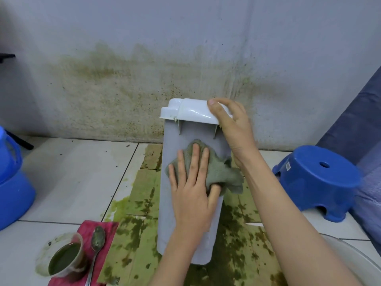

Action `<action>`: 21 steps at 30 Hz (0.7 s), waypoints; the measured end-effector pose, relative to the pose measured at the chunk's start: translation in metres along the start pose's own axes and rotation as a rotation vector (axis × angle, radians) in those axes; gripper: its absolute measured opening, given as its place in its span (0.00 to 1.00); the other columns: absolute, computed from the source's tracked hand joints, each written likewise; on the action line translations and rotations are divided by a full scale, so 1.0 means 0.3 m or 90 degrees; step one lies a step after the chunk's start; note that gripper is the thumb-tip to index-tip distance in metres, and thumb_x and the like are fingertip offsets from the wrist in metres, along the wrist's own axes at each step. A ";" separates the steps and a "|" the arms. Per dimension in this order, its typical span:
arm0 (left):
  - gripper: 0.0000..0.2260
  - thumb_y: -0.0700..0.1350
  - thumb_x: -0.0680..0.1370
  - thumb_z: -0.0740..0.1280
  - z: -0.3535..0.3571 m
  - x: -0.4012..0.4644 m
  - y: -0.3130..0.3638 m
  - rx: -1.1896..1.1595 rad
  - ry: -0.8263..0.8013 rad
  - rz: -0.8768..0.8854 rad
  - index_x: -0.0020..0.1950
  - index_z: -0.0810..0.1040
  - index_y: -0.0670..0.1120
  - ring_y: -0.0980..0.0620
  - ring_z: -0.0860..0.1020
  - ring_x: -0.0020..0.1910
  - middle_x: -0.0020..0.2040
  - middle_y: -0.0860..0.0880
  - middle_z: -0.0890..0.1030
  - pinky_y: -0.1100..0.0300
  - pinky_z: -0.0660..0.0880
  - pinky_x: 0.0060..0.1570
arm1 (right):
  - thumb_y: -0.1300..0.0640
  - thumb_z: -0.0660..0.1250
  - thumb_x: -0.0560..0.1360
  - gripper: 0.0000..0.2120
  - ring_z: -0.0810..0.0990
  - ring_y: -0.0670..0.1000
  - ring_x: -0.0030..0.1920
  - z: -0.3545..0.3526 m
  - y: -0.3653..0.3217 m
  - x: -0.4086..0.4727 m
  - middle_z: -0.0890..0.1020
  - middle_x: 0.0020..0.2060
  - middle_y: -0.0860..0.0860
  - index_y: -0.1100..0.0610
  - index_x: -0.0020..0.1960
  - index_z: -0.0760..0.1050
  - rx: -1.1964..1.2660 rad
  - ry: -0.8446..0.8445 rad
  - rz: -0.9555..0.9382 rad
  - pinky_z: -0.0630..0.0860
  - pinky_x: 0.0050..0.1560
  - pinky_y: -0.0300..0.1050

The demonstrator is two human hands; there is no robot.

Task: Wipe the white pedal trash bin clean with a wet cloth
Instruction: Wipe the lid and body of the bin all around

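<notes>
head view: we have the bin (191, 203) standing on stained cardboard (144, 234) laid over the floor (72, 172), close to the wall (123, 58), its lid (191, 110) shut on top. it looks tipped a little toward us, though the wide lens may account for that.

our left hand (191, 193) lies flat on the bin's near face, fingers straight and spread, pressing the cloth (216, 170) against the plastic; the thumb tucks under the cloth's right fold. we judge the flat palm is there to spread pressure over a broad patch as we wipe.

our right hand (231, 124) curls over the lid's right corner, thumb on top and fingers round the far side, out of sight. we take this as a brace, so the light bin does not slide or rock under the wiping.

the cloth sits in the upper half of the face; the lower half looks free of green, but we cannot tell whether it is clean.

at the cardboard's near left corner a cup (66, 259) of green liquid and a spoon (97, 244) rest on a red mat (99, 230), near enough to spill if knocked. a blue stool (317, 178) stands well apart on the right, a blue tub (12, 182) at the left edge.
</notes>
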State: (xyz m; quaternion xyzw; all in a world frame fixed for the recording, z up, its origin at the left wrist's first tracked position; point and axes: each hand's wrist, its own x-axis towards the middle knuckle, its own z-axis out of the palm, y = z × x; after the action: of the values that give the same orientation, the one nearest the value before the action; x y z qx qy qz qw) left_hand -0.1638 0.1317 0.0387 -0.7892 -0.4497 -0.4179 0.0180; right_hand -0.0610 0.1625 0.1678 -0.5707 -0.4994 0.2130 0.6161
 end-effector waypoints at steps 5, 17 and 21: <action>0.31 0.52 0.73 0.56 -0.009 -0.206 -0.072 0.030 -0.062 0.024 0.76 0.57 0.50 0.43 0.49 0.77 0.77 0.50 0.55 0.37 0.50 0.70 | 0.46 0.66 0.74 0.06 0.68 0.42 0.60 -0.016 -0.005 -0.020 0.71 0.56 0.42 0.44 0.50 0.78 -0.010 0.001 0.016 0.64 0.54 0.31; 0.21 0.51 0.78 0.64 0.029 0.110 -0.016 -0.071 0.183 0.093 0.66 0.64 0.42 0.39 0.61 0.71 0.72 0.43 0.60 0.32 0.55 0.69 | 0.47 0.66 0.75 0.06 0.66 0.48 0.65 0.008 -0.012 0.003 0.70 0.58 0.46 0.45 0.50 0.78 -0.009 0.026 0.039 0.63 0.68 0.46; 0.12 0.46 0.76 0.68 0.048 0.038 -0.049 -0.155 0.292 -0.004 0.52 0.67 0.44 0.38 0.66 0.67 0.58 0.44 0.64 0.32 0.67 0.61 | 0.45 0.66 0.74 0.05 0.67 0.48 0.64 0.024 -0.004 -0.018 0.70 0.56 0.43 0.43 0.48 0.77 -0.018 0.045 0.026 0.65 0.66 0.45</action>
State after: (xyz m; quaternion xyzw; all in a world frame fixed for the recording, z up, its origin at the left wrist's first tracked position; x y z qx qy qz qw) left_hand -0.1625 0.1542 0.0320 -0.6688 -0.3829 -0.6369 0.0229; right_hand -0.0696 0.1613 0.1658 -0.5965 -0.4684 0.1986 0.6208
